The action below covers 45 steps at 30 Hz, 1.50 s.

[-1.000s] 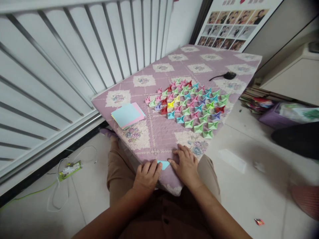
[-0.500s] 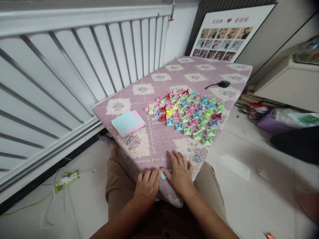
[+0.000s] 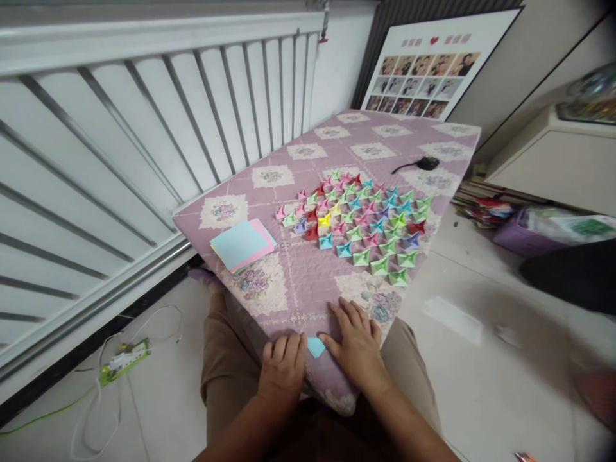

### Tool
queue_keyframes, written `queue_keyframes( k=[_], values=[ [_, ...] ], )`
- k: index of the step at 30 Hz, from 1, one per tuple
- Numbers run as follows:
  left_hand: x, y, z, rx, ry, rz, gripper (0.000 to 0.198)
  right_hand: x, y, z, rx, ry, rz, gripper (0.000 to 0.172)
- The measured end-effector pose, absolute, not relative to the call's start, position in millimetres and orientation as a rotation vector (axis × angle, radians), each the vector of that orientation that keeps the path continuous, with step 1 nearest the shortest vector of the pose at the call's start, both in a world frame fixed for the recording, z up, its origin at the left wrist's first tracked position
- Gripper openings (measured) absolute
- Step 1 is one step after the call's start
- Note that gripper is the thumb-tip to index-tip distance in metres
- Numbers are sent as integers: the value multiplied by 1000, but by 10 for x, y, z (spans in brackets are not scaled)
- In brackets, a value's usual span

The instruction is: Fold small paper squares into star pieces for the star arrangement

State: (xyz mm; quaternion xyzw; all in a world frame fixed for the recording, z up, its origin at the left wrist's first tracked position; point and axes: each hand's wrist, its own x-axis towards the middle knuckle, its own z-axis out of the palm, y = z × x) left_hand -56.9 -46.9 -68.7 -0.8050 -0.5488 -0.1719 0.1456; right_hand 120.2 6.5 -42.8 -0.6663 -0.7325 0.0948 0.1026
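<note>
A small light-blue piece of folded paper [image 3: 316, 347] lies flat near the pointed front end of the cloth-covered table. My left hand [image 3: 285, 366] is at its left edge, with fingers bent and close together and the thumb mostly hidden. On the other side, my right hand [image 3: 355, 340] rests palm down with its fingers stretched and apart, the thumb at the paper's right edge. Farther back stand rows of folded paper shapes [image 3: 354, 232] in green, pink, blue, red and yellow. A stack of coloured paper sheets [image 3: 242, 244], light blue on top, lies at the left.
The purple patterned tablecloth [image 3: 308, 282] covers the table. A small black object with a cord [image 3: 427, 163] lies at its back right. Along the left runs a white radiator [image 3: 202, 109]. A power strip [image 3: 125, 360] with cables is on the floor. A photo board [image 3: 418, 83] leans behind.
The right thumb has drawn back to the right, and more of the blue paper shows as one flat, pointed shape. The left hand stays at its left side. The view has shifted slightly.
</note>
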Motion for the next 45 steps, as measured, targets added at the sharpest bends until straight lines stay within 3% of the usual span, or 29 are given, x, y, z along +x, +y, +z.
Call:
queue_keyframes(
  k=[12, 16, 20, 25, 29, 37, 45],
  values=[
    [-600, -543, -671, -2349, -1612, -393, 33, 1255, 25, -412, -1912, -2126, 278, 45],
    [-602, -555, -529, -2445, -1682, -261, 37, 1270, -22, -443, -1631, -2136, 229, 33],
    [-625, -513, -340, -2558, -1819, -129, 42, 1291, -79, -445, -1256, -2279, 387, 23],
    [-678, -304, -148, -2776, -1972, -156, 35, 1293, -79, -340, -1247, -2373, 525, 29],
    [-681, -177, -134, -2831, -2000, -230, 23, 1280, -44, -316, -1272, -2381, 529, 24],
    [-673, -127, -265, -2908, -1772, -296, 21, 1288, -46, -370, -1241, -2357, 461, 21],
    [-664, -5, -293, -2904, -1895, -358, 25, 1271, -23, -346, -1296, -2342, 487, 21]
  ],
)
